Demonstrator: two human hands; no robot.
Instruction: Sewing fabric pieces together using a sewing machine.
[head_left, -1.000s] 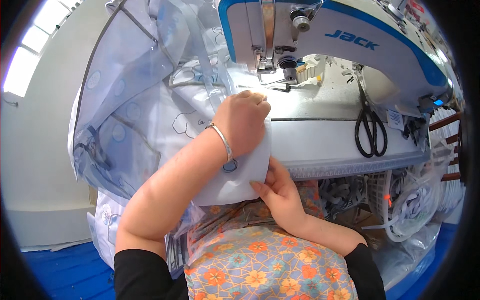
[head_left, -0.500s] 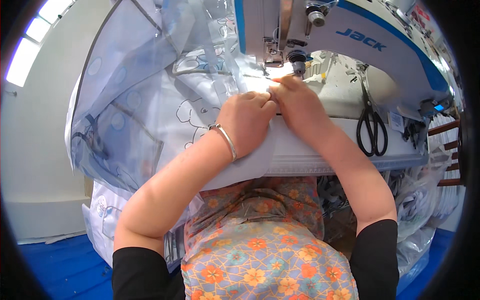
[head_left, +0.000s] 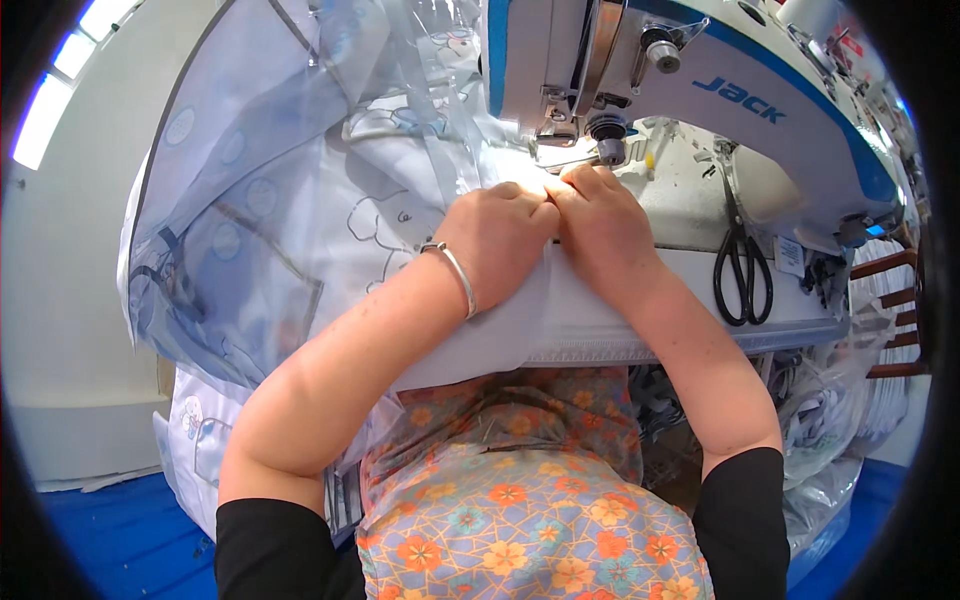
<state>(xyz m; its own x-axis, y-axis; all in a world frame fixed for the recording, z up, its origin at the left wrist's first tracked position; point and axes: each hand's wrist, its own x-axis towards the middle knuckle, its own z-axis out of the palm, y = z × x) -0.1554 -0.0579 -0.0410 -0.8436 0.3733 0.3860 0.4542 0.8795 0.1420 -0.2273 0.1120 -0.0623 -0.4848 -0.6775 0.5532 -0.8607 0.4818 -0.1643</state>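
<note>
In the head view, two bare hands work at one sewing machine (head_left: 670, 105): the left hand (head_left: 505, 235) and the right hand (head_left: 605, 225) meet just in front of its needle area, touching or nearly so, fingers of both curled closed on the edge of one white printed fabric (head_left: 385, 225); glare washes out the fingertips, so I cannot tell the exact grip. The fabric lies mostly left of the machine and under the left forearm, a translucent bluish sheet (head_left: 250, 185) bunched beside it; I cannot tell whether the two are joined. One silver bracelet (head_left: 460, 285) circles the left wrist. One pair of black scissors (head_left: 742, 275) lies right of the right forearm, handles toward the person. Only a narrow gap parts the hands from the machine head. Right of the hands, a bare strip of metal plate (head_left: 675, 210) and white tabletop (head_left: 700, 270) leaves room before the scissors. One clear ruler strip (head_left: 580, 350) edges the table's front, the right forearm crossing above it; the fabric's near edge reaches the floral apron (head_left: 540, 510).
</note>
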